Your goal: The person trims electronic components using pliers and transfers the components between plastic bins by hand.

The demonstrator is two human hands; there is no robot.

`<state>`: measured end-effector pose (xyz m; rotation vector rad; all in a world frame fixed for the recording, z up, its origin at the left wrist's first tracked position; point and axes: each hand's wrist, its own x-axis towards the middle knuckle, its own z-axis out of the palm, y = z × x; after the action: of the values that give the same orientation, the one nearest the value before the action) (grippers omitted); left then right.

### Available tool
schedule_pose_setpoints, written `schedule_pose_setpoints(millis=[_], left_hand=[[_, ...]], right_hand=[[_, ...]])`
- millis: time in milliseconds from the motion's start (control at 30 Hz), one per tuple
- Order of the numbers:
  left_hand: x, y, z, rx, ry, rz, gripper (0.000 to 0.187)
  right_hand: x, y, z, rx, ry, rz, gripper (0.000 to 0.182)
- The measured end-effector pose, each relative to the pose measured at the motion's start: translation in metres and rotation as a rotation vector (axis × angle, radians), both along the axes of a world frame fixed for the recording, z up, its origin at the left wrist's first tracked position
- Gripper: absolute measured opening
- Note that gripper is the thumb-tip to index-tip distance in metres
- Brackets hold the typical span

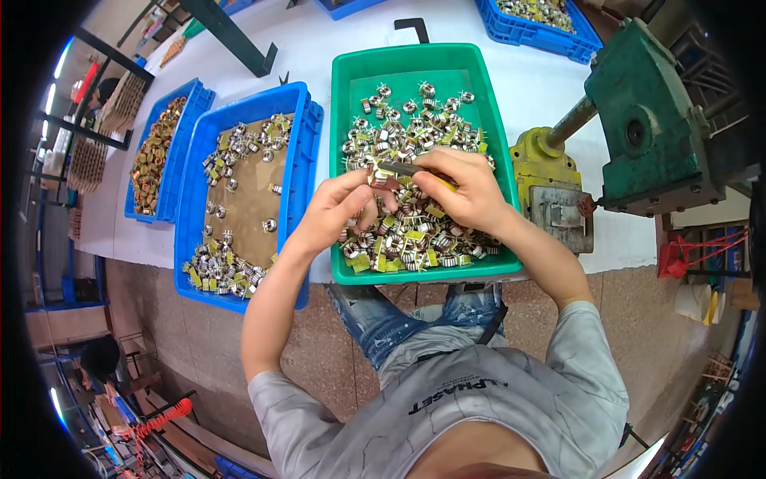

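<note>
My left hand (339,209) is closed, its fingers pinching a wire-wound toroid coil (380,177). Gripped in my right hand (463,188) is a pair of pliers (400,168) with dark jaws and a bit of yellow handle showing. The jaw tips meet the coil, though what exactly they clamp is too small to tell. Both hands are over a green tray (427,279), which holds a heap of similar coils (407,239), several with yellow-green tabs.
To the left, a blue tray (309,148) has coils on brown board; beyond it, another blue tray (195,104) holds copper-coloured rings. A green and yellow press (646,120) stands close by my right arm. A blue crate (542,41) is at the back right.
</note>
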<state>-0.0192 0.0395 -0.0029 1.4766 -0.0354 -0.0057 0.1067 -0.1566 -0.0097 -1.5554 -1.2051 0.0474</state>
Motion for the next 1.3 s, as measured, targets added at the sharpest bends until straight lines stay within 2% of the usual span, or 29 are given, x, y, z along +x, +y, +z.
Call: schedule_pose_setpoints(millis=[133, 333, 500, 633, 667, 800, 1000, 1133, 1200, 1300], left_hand=[[-0.002, -0.002, 0.001, -0.233, 0.065, -0.061, 0.025], [-0.004, -0.005, -0.01, -0.364, 0.0, 0.004, 0.023], [-0.005, -0.007, -0.01, -0.57, 0.02, 0.018, 0.02], [-0.008, -0.003, -0.007, -0.166, -0.091, 0.24, 0.019], [-0.008, -0.004, -0.005, -0.167, -0.088, 0.24, 0.019], [-0.008, -0.018, 0.005, 0.273, -0.125, 0.403, 0.014], [-0.008, -0.019, 0.009, 0.241, -0.101, 0.378, 0.014], [-0.005, -0.015, 0.008, 0.243, -0.05, 0.411, 0.015], [-0.001, -0.005, -0.011, 0.203, -0.11, 0.465, 0.015], [0.0, -0.003, -0.008, 0.158, -0.038, 0.482, 0.018]], right_hand=[[0.0, -0.002, 0.005, -0.06, 0.036, 0.047, 0.015], [0.003, 0.002, 0.0, 0.04, -0.037, 0.031, 0.015], [0.005, 0.002, 0.0, 0.081, -0.015, 0.001, 0.016], [0.006, 0.002, 0.0, 0.108, -0.042, -0.052, 0.017], [0.006, 0.001, 0.0, 0.107, -0.04, -0.052, 0.017], [0.004, 0.0, 0.003, -0.037, -0.028, 0.014, 0.016], [0.005, -0.001, 0.004, -0.017, 0.052, 0.023, 0.016], [0.001, -0.007, 0.039, 0.05, -0.222, 0.026, 0.017], [-0.031, -0.016, 0.098, -0.013, -0.385, 0.153, 0.02], [-0.048, -0.031, 0.082, -0.038, -0.324, 0.091, 0.021]])
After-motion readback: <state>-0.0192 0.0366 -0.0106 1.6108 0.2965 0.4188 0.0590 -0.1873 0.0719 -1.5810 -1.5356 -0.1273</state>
